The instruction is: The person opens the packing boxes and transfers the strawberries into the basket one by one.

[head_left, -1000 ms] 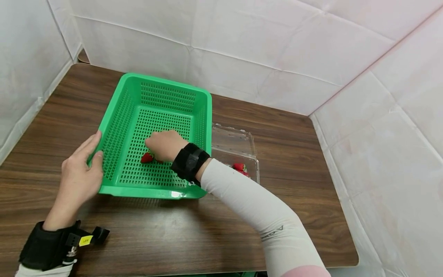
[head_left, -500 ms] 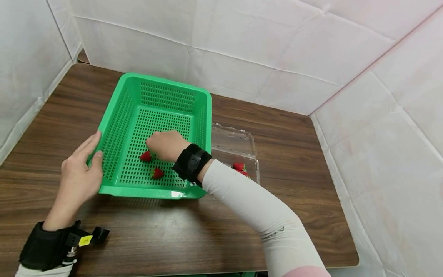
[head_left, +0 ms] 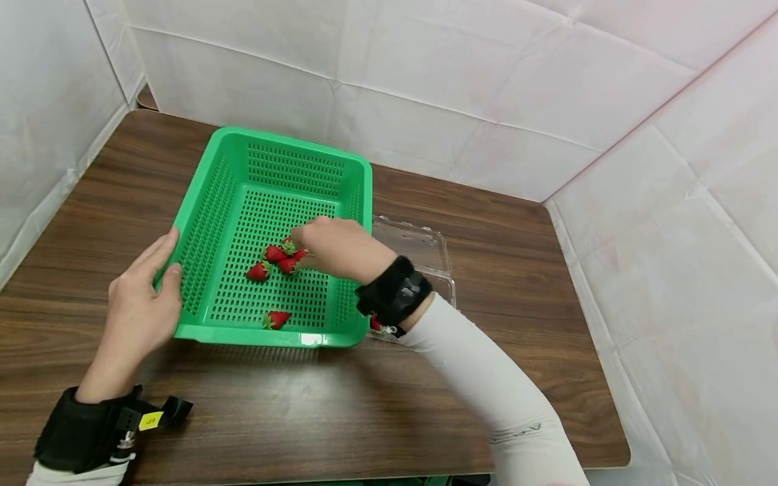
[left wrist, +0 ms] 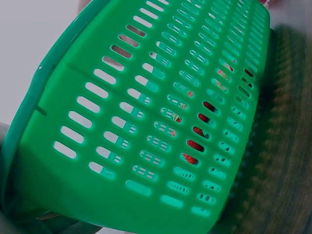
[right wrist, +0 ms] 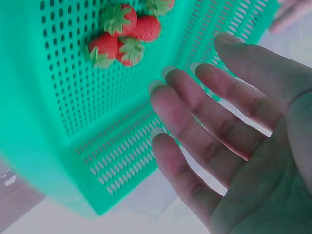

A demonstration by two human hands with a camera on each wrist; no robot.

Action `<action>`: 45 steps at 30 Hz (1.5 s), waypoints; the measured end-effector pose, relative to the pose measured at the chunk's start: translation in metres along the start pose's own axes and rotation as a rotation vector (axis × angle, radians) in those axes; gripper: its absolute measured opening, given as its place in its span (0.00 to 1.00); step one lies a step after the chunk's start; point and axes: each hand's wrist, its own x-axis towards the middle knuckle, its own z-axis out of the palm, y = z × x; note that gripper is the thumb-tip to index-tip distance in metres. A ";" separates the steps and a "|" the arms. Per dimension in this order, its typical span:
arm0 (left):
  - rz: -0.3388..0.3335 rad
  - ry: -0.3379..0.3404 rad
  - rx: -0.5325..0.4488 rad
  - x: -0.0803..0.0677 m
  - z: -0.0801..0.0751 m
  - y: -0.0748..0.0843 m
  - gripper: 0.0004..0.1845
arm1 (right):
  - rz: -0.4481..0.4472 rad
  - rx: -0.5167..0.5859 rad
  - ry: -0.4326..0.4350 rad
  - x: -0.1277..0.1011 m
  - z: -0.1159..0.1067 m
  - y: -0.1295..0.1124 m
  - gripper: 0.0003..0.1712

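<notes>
A green plastic basket (head_left: 292,142) with slotted walls stands on the table. My left hand (head_left: 142,297) grips its left rim, thumb on one side and fingers on the other. Inside, several strawberries (head_left: 288,266) lie bunched near the middle, one strawberry (head_left: 258,272) just left of them and another strawberry (head_left: 279,320) by the front wall. Over the bunch hovers my right hand (head_left: 343,250). In the right wrist view the fingers (right wrist: 180,109) of that hand are loosely bent and hold nothing. Through the basket's side, the left wrist view shows red fruit (left wrist: 195,145).
To the right of the basket a clear plastic clamshell box lies with its lid (head_left: 413,244) folded back, partly behind my right forearm. A strawberry (head_left: 375,323) shows at its front. White sheeted walls (head_left: 413,121) border the wooden table (head_left: 498,297) at the back and sides.
My right hand has drawn back to the right and its fingers have loosened, uncovering a bunch of strawberries. The front strawberry now lies nearer the front wall. My left hand stays on the rim.
</notes>
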 end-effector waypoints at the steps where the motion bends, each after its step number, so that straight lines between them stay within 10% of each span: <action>1: -0.001 -0.001 0.001 0.000 0.000 0.000 0.26 | 0.007 0.004 0.009 -0.005 -0.001 0.003 0.11; 16: 0.001 -0.010 0.002 -0.001 -0.001 0.000 0.26 | 0.084 0.213 0.232 -0.071 0.019 0.055 0.13; 31: 0.004 -0.014 0.003 -0.001 -0.001 0.000 0.26 | 0.180 0.191 -0.126 -0.081 0.068 0.069 0.14; 45: 0.010 -0.022 0.003 -0.002 -0.001 0.000 0.26 | 0.115 0.159 -0.141 -0.077 0.101 0.066 0.08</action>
